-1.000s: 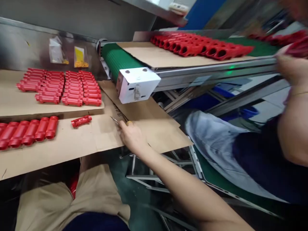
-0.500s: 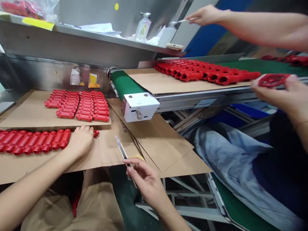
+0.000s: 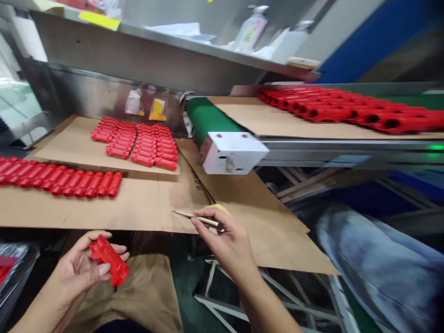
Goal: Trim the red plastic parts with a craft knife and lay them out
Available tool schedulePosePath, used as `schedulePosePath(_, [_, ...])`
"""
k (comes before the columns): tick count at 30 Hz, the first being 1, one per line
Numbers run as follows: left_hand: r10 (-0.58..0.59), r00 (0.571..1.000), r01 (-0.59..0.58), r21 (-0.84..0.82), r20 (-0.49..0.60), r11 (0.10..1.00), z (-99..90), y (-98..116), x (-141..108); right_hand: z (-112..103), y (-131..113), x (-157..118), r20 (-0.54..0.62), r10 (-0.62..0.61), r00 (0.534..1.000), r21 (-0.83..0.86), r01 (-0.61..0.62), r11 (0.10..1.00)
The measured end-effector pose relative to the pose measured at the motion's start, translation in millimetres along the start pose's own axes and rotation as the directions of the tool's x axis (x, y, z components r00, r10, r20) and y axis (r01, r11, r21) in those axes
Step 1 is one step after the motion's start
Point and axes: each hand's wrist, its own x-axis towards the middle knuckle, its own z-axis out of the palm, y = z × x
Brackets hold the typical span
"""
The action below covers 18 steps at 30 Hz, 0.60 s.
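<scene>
A short red plastic part (image 3: 110, 262) is held in my left hand (image 3: 81, 273), above my lap and in front of the cardboard's near edge. My right hand (image 3: 225, 236) grips a thin craft knife (image 3: 203, 220) with its tip pointing left over the cardboard. A row of red tubes (image 3: 83, 184) lies on the near cardboard (image 3: 145, 199) at the left. Behind it, several columns of small red parts (image 3: 142, 143) rest on a second cardboard sheet (image 3: 65, 143).
A green conveyor (image 3: 208, 118) with a white end block (image 3: 234, 152) carries cardboard with many red parts (image 3: 347, 108). A metal shelf (image 3: 166, 44) holds a bottle (image 3: 250, 30). At right is a person's denim-clad leg (image 3: 374, 259). A lined bin (image 3: 17, 273) stands lower left.
My left hand has come back from the cardboard towards me, now holding a red part. The knife in my right hand has turned flatter. The co-worker's hands are out of view, and the view has shifted.
</scene>
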Motion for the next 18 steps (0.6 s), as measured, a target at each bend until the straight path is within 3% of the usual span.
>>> schedulePosePath(3, [-0.150,0.987,0.133,-0.228,-0.058,0.964,-15.8,-19.6,-20.9,19.1,11.8,22.9,0.008,0.005,1.000,0.013,-0.005,1.000])
schedulePosePath(6, [-0.198,0.977,0.155,-0.361,-0.083,0.920,-30.9,-32.9,-28.8,32.2,16.6,30.1,0.077,0.034,0.996,-0.005,-0.034,0.999])
schedulePosePath(9, [-0.212,0.969,0.140,-0.425,-0.126,0.894,-42.5,-39.8,-33.9,33.2,-2.2,8.6,0.023,0.092,0.996,0.050,-0.093,0.994])
schedulePosePath(11, [-0.197,0.967,0.105,-0.450,-0.163,0.887,-46.0,-39.4,-35.6,38.9,-21.8,-19.9,-0.005,0.178,0.984,0.255,-0.171,0.952])
schedulePosePath(12, [-0.184,0.966,0.084,-0.454,-0.181,0.887,-46.5,-38.1,-35.4,46.6,-30.5,-35.9,0.146,0.213,0.966,0.373,-0.253,0.893])
schedulePosePath(13, [-0.173,0.965,0.068,-0.452,-0.197,0.890,-46.3,-36.4,-34.2,57.9,-37.0,-51.6,0.325,0.247,0.913,0.442,-0.378,0.813])
schedulePosePath(15, [-0.161,0.963,0.051,-0.442,-0.216,0.896,-44.0,-33.7,-29.2,88.9,-42.1,-78.1,0.602,0.298,0.741,0.428,-0.615,0.663])
schedulePosePath(16, [-0.158,0.963,0.047,-0.442,-0.219,0.896,-41.9,-33.2,-25.9,105.6,-40.9,-87.6,0.679,0.265,0.684,0.408,-0.652,0.639])
schedulePosePath(18, [-0.163,0.964,0.051,-0.457,-0.209,0.888,-36.2,-34.9,-19.3,133.8,-34.8,-98.5,0.664,0.241,0.708,0.432,-0.627,0.649])
